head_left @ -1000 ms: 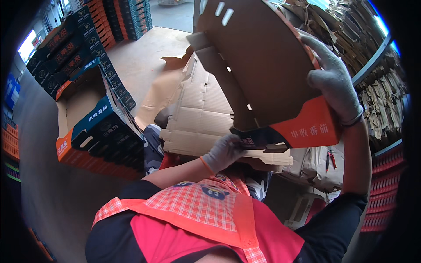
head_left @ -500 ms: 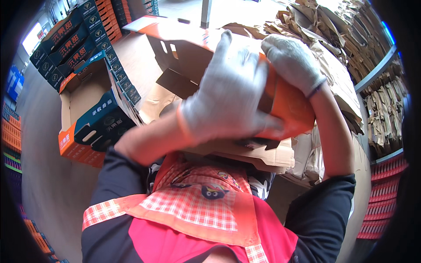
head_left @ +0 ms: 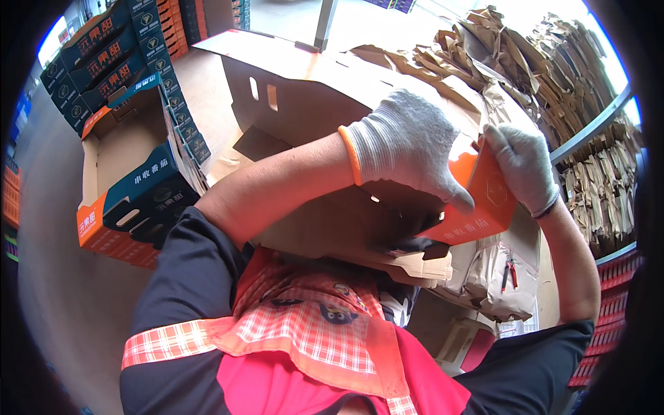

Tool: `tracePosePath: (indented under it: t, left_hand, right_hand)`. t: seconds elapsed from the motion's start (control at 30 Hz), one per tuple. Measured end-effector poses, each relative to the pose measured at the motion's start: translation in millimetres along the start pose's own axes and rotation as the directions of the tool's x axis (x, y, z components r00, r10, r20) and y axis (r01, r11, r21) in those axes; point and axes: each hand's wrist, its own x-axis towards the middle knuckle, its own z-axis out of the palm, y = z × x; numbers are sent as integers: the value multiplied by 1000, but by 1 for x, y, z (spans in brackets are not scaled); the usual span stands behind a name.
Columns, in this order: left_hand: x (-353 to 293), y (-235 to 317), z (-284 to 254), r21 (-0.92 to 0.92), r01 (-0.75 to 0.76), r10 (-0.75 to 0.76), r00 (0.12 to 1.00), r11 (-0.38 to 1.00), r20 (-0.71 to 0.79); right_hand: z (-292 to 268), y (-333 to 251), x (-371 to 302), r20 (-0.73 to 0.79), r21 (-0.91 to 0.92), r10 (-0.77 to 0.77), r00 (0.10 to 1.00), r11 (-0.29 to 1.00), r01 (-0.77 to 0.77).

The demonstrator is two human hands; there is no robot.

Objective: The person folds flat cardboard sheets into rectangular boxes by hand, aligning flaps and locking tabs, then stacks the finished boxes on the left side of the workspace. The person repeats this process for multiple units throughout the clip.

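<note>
Probably light and stiff, though thin flaps may bend, the box [head_left: 308,111] is tilted before the torso, above flat cardboard [head_left: 430,267]; its folded edges look best to hold. The right hand's [head_left: 522,169] fingers pinch the orange end [head_left: 496,197]; the left hand [head_left: 409,146] spreads its thumb wide, fingertips hidden, grip unclear. Counted: one held box, one open teal-fronted box [head_left: 138,188], one red tool [head_left: 506,275].

The grey floor [head_left: 76,304], as I view it remotely, carries a near stack of green-and-orange cartons [head_left: 166,181] at left and, behind it, a taller dark green stack [head_left: 111,63]. Centrally, flat cardboard [head_left: 423,267] lies beneath the hand-held orange carton [head_left: 483,211]; contact is unclear to me. At right, a paper-wrapped bundle [head_left: 484,292] bears a red-and-black hand tool [head_left: 510,275].
</note>
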Motion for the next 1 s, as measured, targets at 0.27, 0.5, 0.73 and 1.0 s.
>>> tracePosePath:
  t: [0.27,0.5,0.73,1.0]
  left_hand:
    - [-17,10,21,-80,25,-47,958,996,-283]
    - [-39,-26,9,-277,-286,81,815,917,-574]
    - [-205,0,19,-110,-12,-1,992,994,-122]
    - [-141,10,-14,-92,-92,48,917,991,-396]
  right_hand:
    - [32,4,41,103,-245,20,994,969,6]
    - [56,-46,29,-92,68,-382,920,919,388]
    - [22,27,21,-129,500,134,983,864,-53]
    - [218,83,-98,407,861,581,705,14,-509]
